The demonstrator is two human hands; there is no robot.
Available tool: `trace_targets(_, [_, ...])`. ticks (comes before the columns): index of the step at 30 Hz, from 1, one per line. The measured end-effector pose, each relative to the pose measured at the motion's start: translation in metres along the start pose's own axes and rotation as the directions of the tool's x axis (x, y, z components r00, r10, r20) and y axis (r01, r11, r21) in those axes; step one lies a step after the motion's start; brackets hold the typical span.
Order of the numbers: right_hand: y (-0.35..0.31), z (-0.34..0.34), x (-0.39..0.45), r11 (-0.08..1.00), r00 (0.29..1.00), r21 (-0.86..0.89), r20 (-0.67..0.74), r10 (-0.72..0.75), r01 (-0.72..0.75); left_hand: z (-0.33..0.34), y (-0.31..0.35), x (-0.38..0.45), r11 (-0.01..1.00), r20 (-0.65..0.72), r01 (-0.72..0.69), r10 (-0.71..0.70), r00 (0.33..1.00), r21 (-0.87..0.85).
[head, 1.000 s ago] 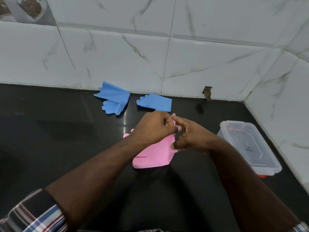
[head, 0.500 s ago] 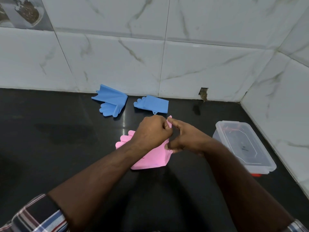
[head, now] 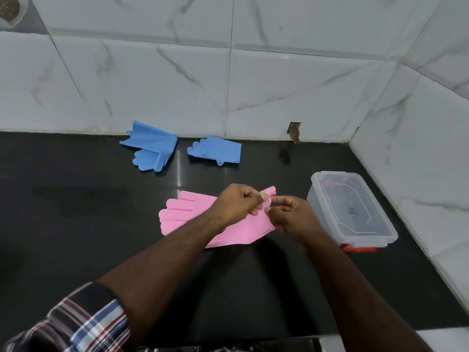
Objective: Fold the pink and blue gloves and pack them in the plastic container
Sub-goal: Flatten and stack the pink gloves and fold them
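A pink glove (head: 189,212) lies flat on the black counter (head: 76,224), fingers pointing left. My left hand (head: 237,204) and my right hand (head: 291,215) meet over its cuff end, both pinching the pink edge near a raised corner (head: 270,190). Two blue gloves lie by the back wall: a folded one (head: 152,148) on the left and another (head: 218,149) to its right. The clear plastic container (head: 355,212), lid on, with red clips, stands at the right next to my right hand.
White marble tiles form the back wall and the right wall (head: 418,174), closing the corner behind the container. A hole in the tile (head: 294,130) sits above the counter. The counter's front edge runs along the bottom.
The pink glove now lies more spread out, with its fingers showing further left. Both hands stay pinched at its cuff edge and have shifted slightly right.
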State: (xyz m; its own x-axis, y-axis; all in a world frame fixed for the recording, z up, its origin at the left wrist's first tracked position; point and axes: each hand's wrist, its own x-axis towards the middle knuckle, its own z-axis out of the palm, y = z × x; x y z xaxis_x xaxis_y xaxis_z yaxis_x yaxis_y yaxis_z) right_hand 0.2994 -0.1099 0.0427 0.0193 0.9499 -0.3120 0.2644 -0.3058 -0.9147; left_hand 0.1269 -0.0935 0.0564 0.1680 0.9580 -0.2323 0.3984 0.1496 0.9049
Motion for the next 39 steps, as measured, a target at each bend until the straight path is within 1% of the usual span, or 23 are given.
trace_targets(2, [0.020,-0.011,0.008,0.990,0.986,-0.085,-0.129,0.104,-0.116,0.009,-0.012,0.007,0.975,0.024,-0.043,0.039,0.999,0.218])
trace_targets(4, [0.037,-0.017,0.011,0.964,0.970,-0.201,-0.202,0.135,-0.176,0.014,-0.026,0.010,0.916,0.037,-0.057,0.046,0.998,0.398])
trace_targets(6, [0.050,-0.019,0.010,0.933,0.969,-0.324,-0.233,0.082,-0.157,0.017,-0.037,0.011,0.846,0.054,-0.085,0.066,0.996,0.527])
trace_targets(9, [0.059,-0.020,0.003,0.879,0.977,-0.462,-0.215,0.017,-0.117,0.023,-0.043,0.012,0.780,0.091,-0.128,0.092,0.992,0.613])
trace_targets(12, [0.063,-0.021,0.000,0.845,0.981,-0.529,-0.193,-0.033,-0.075,0.025,-0.047,0.012,0.747,0.123,-0.161,0.106,0.987,0.646])
trace_targets(15, [0.064,-0.022,-0.001,0.844,0.983,-0.533,-0.178,-0.051,-0.052,0.025,-0.051,0.008,0.735,0.159,-0.202,0.128,0.979,0.648])
trace_targets(17, [0.066,-0.024,-0.002,0.851,0.992,-0.525,-0.122,-0.044,-0.026,0.022,-0.054,0.003,0.737,0.183,-0.218,0.129,0.974,0.639])
trace_targets(19, [0.067,-0.025,-0.004,0.829,0.997,-0.560,-0.053,-0.058,0.019,0.019,-0.059,-0.001,0.716,0.218,-0.244,0.131,0.967,0.654])
trace_targets(22, [0.070,-0.025,-0.005,0.779,0.992,-0.620,-0.011,-0.128,0.094,0.012,-0.065,-0.005,0.671,0.254,-0.289,0.154,0.955,0.682])
trace_targets(27, [0.072,-0.023,-0.009,0.721,0.970,-0.669,0.004,-0.242,0.182,0.010,-0.066,-0.009,0.612,0.284,-0.371,0.239,0.928,0.698])
trace_targets(31, [0.075,-0.023,-0.011,0.689,0.973,-0.698,0.048,-0.225,0.194,0.008,-0.069,-0.011,0.597,0.309,-0.390,0.238,0.921,0.701])
trace_targets(34, [0.076,-0.023,-0.013,0.649,0.974,-0.731,0.097,-0.206,0.210,0.009,-0.071,-0.012,0.613,0.317,-0.386,0.224,0.922,0.690])
trace_targets(36, [0.075,-0.025,-0.012,0.677,0.975,-0.711,0.060,-0.212,0.191,0.010,-0.070,-0.011,0.621,0.305,-0.374,0.219,0.927,0.690])
trace_targets(39, [0.070,-0.025,-0.002,0.759,0.974,-0.646,-0.108,-0.200,0.084,0.015,-0.067,-0.006,0.624,0.270,-0.332,0.196,0.943,0.707])
